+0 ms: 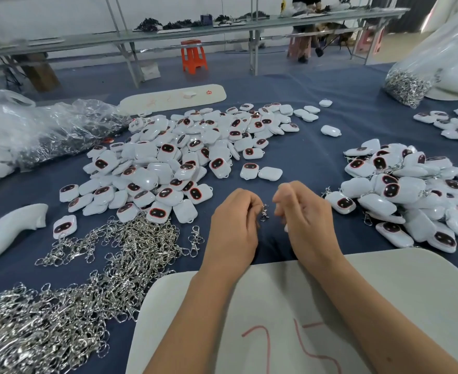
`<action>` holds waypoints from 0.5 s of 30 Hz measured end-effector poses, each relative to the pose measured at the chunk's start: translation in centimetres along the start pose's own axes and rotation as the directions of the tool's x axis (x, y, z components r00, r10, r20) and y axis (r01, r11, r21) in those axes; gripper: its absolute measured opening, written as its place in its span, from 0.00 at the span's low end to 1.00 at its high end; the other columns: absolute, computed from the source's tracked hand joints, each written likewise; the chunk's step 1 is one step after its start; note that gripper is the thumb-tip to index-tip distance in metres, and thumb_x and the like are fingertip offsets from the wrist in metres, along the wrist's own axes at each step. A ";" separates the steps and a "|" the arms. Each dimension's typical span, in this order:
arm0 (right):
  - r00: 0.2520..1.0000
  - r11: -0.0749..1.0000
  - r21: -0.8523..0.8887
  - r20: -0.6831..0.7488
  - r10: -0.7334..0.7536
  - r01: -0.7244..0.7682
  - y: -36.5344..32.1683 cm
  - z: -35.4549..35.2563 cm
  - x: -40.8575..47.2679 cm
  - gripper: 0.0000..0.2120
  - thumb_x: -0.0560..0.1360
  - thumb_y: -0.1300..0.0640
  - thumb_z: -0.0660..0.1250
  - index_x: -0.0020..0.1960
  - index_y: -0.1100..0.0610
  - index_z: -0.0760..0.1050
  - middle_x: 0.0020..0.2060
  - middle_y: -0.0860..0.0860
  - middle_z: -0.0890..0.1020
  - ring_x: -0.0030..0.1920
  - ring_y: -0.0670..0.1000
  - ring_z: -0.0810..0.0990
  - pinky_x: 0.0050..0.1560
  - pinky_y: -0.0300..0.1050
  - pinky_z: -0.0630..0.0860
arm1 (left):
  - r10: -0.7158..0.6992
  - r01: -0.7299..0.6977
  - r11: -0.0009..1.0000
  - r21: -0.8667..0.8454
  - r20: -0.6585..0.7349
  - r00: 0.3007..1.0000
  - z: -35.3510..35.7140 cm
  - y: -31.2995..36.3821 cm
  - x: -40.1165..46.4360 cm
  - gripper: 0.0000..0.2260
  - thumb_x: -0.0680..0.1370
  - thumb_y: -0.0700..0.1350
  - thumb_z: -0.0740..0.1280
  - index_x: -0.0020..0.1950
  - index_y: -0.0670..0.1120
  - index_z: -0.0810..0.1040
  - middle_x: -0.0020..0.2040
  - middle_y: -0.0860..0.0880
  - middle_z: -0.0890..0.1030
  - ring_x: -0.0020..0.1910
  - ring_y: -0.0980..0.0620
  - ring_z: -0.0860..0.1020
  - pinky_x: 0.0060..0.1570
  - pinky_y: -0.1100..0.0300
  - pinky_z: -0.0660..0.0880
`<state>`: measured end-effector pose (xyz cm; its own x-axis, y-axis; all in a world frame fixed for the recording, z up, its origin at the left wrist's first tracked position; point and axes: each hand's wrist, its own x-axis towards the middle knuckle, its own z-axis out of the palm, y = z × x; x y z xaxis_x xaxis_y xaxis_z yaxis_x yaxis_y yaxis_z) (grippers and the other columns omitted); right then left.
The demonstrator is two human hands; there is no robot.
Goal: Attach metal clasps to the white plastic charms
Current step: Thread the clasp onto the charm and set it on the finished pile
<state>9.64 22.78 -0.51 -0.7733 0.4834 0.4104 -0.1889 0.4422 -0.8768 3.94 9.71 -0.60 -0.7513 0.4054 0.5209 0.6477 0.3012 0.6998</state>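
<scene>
A metal clasp [264, 213] hangs between the two hands, above the blue cloth [298, 136], pinched in the curled fingers of the left hand [234, 228]. The right hand [302, 211] is curled just beside it; whether it grips anything I cannot tell. Both forearms cross a pale board [400, 300] marked in red. Left of the hands lies a heap of loose clasps [87, 279], and beyond it a wide pile of white charms [184, 157] with dark faces. To the right sits another pile of charms [411, 195], some with clasps on. A bag of clasps [406, 86] lies far right.
</scene>
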 end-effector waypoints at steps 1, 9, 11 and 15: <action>0.998 0.992 0.110 -0.011 0.068 -0.067 0.0 0.0 0.0 0.21 0.80 0.41 0.58 0.42 0.56 0.74 0.35 0.49 0.78 0.35 0.50 0.75 0.36 0.40 0.73 | 0.012 -0.012 1.000 0.010 0.006 1.000 0.0 0.0 0.0 0.09 0.79 0.33 0.64 0.43 0.45 0.75 0.38 0.54 0.74 0.37 0.51 0.74 0.41 0.55 0.72; 0.953 0.883 0.360 0.074 0.294 -0.301 1.3 -0.1 0.9 0.08 0.81 0.66 0.67 0.55 0.54 0.77 0.42 0.46 0.86 0.37 0.48 0.82 0.44 0.42 0.81 | 0.022 -0.023 0.999 0.041 0.038 0.999 0.1 -0.3 0.1 0.08 0.80 0.35 0.65 0.43 0.47 0.75 0.40 0.55 0.75 0.40 0.54 0.73 0.43 0.56 0.71; 0.952 0.886 0.353 0.060 0.300 -0.301 1.0 -0.1 0.8 0.06 0.81 0.63 0.69 0.55 0.54 0.80 0.36 0.48 0.82 0.30 0.47 0.77 0.30 0.38 0.74 | 0.016 -0.018 0.999 0.044 0.045 0.999 0.0 -0.4 0.1 0.08 0.80 0.35 0.65 0.43 0.46 0.75 0.41 0.54 0.75 0.41 0.53 0.73 0.43 0.55 0.71; 0.936 0.868 0.365 0.028 0.352 -0.338 1.0 -0.2 0.8 0.06 0.80 0.63 0.69 0.52 0.54 0.82 0.30 0.50 0.76 0.27 0.48 0.71 0.25 0.39 0.68 | 0.020 -0.022 0.999 0.048 0.052 0.998 0.0 -0.4 0.1 0.08 0.80 0.35 0.64 0.43 0.45 0.74 0.40 0.54 0.75 0.40 0.51 0.73 0.43 0.51 0.72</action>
<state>8.91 23.75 -0.99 -0.8069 0.5868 0.0681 -0.1235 -0.0550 -0.9908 3.63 9.66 -0.80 -0.7307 0.4557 0.5084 0.6695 0.3328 0.6641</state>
